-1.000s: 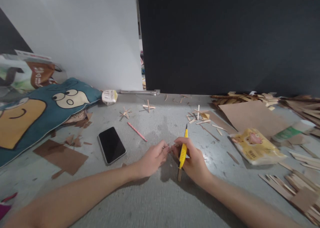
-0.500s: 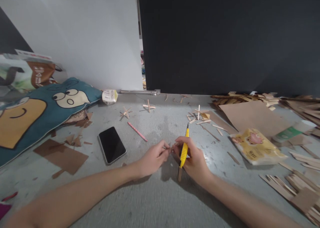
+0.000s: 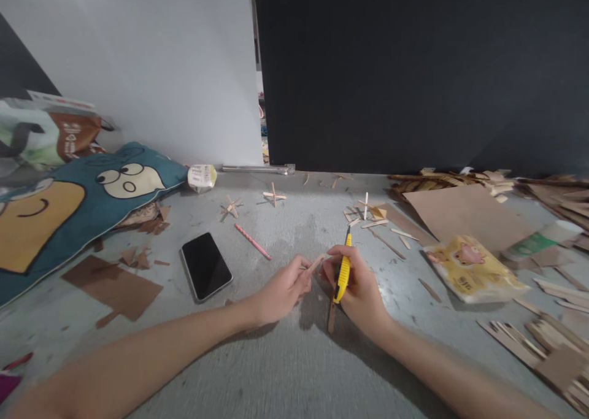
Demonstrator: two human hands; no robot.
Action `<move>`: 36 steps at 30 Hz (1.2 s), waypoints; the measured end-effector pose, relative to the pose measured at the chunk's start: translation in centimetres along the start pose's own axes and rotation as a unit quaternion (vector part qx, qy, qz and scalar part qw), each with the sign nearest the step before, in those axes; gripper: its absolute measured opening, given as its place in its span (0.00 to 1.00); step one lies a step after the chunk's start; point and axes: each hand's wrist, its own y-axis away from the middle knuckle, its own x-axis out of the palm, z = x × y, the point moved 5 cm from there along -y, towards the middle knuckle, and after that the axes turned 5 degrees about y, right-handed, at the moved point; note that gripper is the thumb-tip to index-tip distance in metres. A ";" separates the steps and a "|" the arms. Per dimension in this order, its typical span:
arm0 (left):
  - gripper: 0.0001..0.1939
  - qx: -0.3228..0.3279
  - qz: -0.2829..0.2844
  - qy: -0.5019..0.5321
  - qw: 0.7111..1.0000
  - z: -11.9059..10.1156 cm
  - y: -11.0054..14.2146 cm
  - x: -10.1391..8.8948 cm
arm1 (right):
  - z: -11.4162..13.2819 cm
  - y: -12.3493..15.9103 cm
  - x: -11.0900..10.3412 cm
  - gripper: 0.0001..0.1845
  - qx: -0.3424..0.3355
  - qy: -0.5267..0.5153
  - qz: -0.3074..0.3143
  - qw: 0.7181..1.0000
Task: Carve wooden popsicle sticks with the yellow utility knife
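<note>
My left hand (image 3: 285, 287) pinches a short wooden craft stick piece (image 3: 316, 263), which points up and to the right. Close beside it, my right hand (image 3: 356, 284) is closed around a yellow utility knife (image 3: 343, 272), its blade tip aimed away from me. The right fingertips are near the stick's far end; whether they touch it I cannot tell. A brown wooden strip (image 3: 331, 321) shows below the knife's lower end. Beyond the hands lie a pink patterned stick (image 3: 253, 242) and small crossed-stick pieces (image 3: 274, 196), with another crossed-stick piece (image 3: 231, 207) to their left.
A phone (image 3: 207, 267) and brown cardboard (image 3: 113, 287) lie left, near a teal cushion (image 3: 138, 176). On the right are a yellow tissue pack (image 3: 473, 269), a green-and-white bottle (image 3: 536, 241), and piled wooden sticks (image 3: 510, 342). White and black panels (image 3: 414, 75) stand behind the table.
The stick piece in my left hand has turned upward and shows more clearly. My right hand and the knife have shifted slightly, the blade tip moving a little right.
</note>
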 end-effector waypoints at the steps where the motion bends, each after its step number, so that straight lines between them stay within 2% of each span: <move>1: 0.22 0.001 -0.001 -0.013 1.000 -0.1 0.0 0.0 | 0.0 0.0 0.0 0.19 0.002 -0.004 0.001 1.000; 7: 0.15 0.014 0.042 -0.158 0.986 -0.9 0.3 0.3 | 0.2 0.0 -0.1 0.12 0.015 0.025 -0.015 0.999; 11: 0.12 0.017 0.049 -0.192 0.980 -0.9 0.3 0.3 | 0.1 0.0 0.0 0.11 0.012 0.041 0.002 0.999; 16: 0.12 0.012 0.054 -0.170 0.984 -0.6 0.3 0.3 | 0.0 0.1 -0.1 0.10 0.025 0.056 0.006 0.998; 26: 0.13 -0.001 0.069 -0.076 0.995 -0.9 0.5 0.6 | 0.3 0.4 -0.4 0.09 0.004 0.090 -0.027 0.996; 31: 0.17 0.011 0.069 -0.061 0.996 -0.6 0.4 0.7 | 0.5 0.1 -0.4 0.10 0.009 0.072 -0.036 0.997; 33: 0.19 0.022 0.063 -0.037 0.997 -0.4 0.3 0.6 | 0.6 0.0 -0.5 0.10 0.017 0.046 -0.051 0.998; 36: 0.22 0.018 0.038 0.008 0.999 -0.3 0.1 0.5 | 0.8 0.0 -0.9 0.12 0.030 -0.006 -0.111 0.993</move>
